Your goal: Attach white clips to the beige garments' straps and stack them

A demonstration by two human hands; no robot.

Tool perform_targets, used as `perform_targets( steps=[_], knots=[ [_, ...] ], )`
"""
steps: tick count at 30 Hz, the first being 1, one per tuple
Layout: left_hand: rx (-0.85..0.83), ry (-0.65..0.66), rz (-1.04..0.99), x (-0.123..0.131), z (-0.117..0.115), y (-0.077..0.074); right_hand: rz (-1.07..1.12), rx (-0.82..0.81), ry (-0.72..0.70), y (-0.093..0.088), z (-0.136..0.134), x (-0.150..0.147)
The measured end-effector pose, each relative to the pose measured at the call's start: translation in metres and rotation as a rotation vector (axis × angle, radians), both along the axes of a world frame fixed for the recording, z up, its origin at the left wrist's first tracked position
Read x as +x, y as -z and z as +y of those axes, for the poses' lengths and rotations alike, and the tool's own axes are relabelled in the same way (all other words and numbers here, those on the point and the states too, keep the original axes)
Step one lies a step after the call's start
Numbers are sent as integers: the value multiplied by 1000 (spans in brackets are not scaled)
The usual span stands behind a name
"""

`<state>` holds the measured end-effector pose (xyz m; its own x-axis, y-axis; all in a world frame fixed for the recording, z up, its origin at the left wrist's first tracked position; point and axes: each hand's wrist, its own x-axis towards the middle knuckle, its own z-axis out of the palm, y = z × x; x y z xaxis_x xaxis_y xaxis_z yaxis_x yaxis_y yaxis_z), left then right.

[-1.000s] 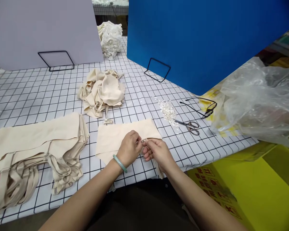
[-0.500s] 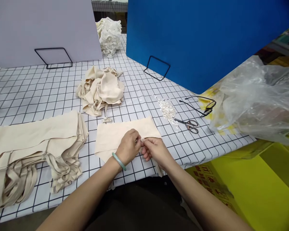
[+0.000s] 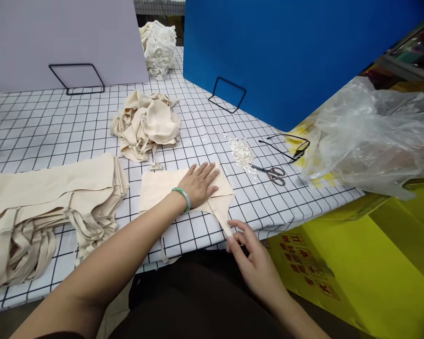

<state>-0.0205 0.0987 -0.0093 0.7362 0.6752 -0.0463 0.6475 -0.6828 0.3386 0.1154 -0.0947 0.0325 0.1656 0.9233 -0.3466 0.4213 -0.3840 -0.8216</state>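
Note:
A cream cloth piece (image 3: pixel 159 186) lies flat on the checked tablecloth in front of me. Pressed on its upper right part is my left hand (image 3: pixel 199 185), palm down with fingers spread; a green bangle (image 3: pixel 183 197) circles that wrist. My right hand (image 3: pixel 249 252) pinches the narrow cloth strip that runs from the piece's lower right corner toward the table edge. To the right lie a heap of small white bits (image 3: pixel 242 153) and a pair of scissors (image 3: pixel 272 174) whose tips touch the heap.
Stacked cream cloth pieces with straps (image 3: pixel 56 183) lie at left, and a crumpled cloth pile (image 3: pixel 150 122) farther back. Black-framed glasses (image 3: pixel 289 148), a clear plastic bag (image 3: pixel 371 136) and a yellow box (image 3: pixel 367 263) are at right. Blue (image 3: pixel 268 61) and pale panels (image 3: pixel 70 37) stand behind.
My hands were together at the cloth's lower edge, fingers pinched. Now they are apart: the left has opened flat on the cloth, and the right has moved down toward me, holding the strip.

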Motion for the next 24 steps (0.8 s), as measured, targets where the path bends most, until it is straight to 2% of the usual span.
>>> perform_targets(
  steps=[3, 5, 8, 11, 13, 15, 17, 19, 21, 24],
  knots=[
    [7, -11, -17, 0, 0, 3, -6, 50, -15, 19, -25, -2],
    [13, -16, -8, 0, -1, 3, 3, 143, 42, 26, -33, -1],
    [18, -14, 37, 0, -1, 0, -99, 325, 172, 24, -37, 8],
    [19, -14, 71, 1, -3, -3, -191, 334, 181, 13, -34, 18],
    [19, -18, 84, 3, -4, -4, -247, 349, 90, 8, -25, 21],
    [14, -22, 83, 5, -3, -3, -359, 446, -53, 10, -7, 21],
    [-11, -9, 55, 5, 2, -5, -499, 517, -237, 18, 15, 19],
    [-39, -13, -16, -4, 7, -9, -615, 495, -421, 27, 34, 19],
    [-15, -74, -150, -25, 7, -17, -667, 460, -529, 32, 43, 18],
    [123, -235, -415, -74, -17, -31, -578, 557, -463, 22, 32, 9]
  ],
)
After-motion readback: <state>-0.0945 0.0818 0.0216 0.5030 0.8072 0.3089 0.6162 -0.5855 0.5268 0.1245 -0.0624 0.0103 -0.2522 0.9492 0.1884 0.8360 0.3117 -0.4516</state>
